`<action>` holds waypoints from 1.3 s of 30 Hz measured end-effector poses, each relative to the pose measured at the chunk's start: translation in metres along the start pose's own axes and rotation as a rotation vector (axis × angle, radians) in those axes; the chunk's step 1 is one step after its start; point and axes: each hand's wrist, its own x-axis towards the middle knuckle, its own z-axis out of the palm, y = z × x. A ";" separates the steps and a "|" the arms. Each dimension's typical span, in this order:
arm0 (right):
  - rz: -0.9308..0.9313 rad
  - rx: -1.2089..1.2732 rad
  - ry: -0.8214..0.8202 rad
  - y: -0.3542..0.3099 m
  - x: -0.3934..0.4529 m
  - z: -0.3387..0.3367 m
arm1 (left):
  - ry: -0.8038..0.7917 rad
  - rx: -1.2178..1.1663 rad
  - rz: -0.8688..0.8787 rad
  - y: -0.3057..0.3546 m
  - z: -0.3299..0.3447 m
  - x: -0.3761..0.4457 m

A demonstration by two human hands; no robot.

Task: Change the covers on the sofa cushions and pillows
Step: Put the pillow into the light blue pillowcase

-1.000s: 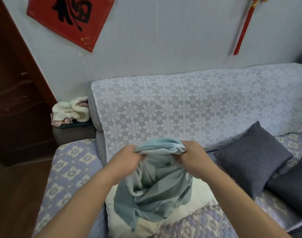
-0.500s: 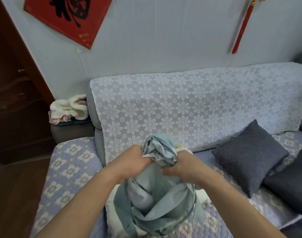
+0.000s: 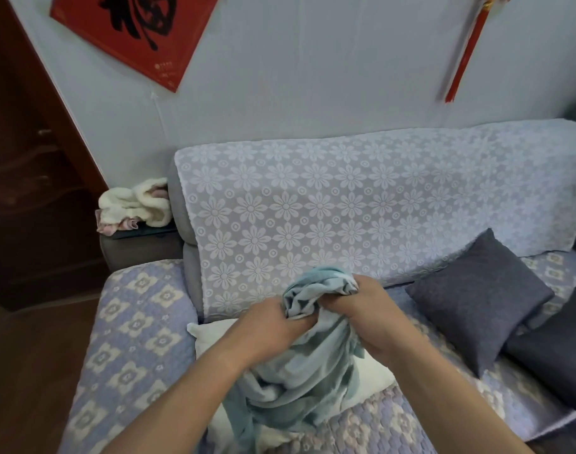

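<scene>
— Fingers (image 3: 308,321) of the left hand (image 3: 267,326) were curled into the bunched top of the pale blue cover (image 3: 299,371), weren't they?

— Yes, and the right hand (image 3: 368,316) gripped the same bunch from the other side, its fingertips buried in the folds. The rest of the cover hung down over a white pillow (image 3: 211,335) lying on the sofa seat (image 3: 132,339).

— How much room was there around them?

— The seat lay bare to the left, out to its edge by the wooden floor (image 3: 34,371). To the right, a dark grey cushion (image 3: 480,299) leaned against the flower-patterned backrest (image 3: 362,204), apart from the hands, and a second dark cushion (image 3: 558,348) lay just beside it.

— Anything you couldn't make out?

— Most of the white pillow was hidden under the cover; only a corner and strips of it showed. The second cushion was cut off at the right edge, and a heap of cream cloth (image 3: 132,204) on the armrest (image 3: 139,250) was too crumpled to identify.
</scene>
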 end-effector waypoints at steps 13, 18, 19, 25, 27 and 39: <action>-0.037 -0.185 0.130 0.016 0.009 0.001 | -0.078 0.137 0.029 -0.011 0.014 -0.001; -0.043 -0.186 -0.030 0.013 0.002 0.004 | 0.370 0.148 -0.001 -0.013 0.023 0.004; -0.035 -0.204 -0.070 0.015 0.000 0.008 | 0.491 0.100 0.043 -0.013 0.027 0.005; -0.007 -0.284 -0.026 0.030 0.001 0.019 | 0.443 -0.621 -0.111 0.004 0.037 0.005; 0.029 -0.193 0.003 0.038 0.005 0.013 | 0.260 -1.044 -0.230 0.015 0.031 -0.001; 0.223 0.328 0.102 0.064 -0.003 -0.012 | -0.161 -0.201 -0.116 -0.016 0.045 0.007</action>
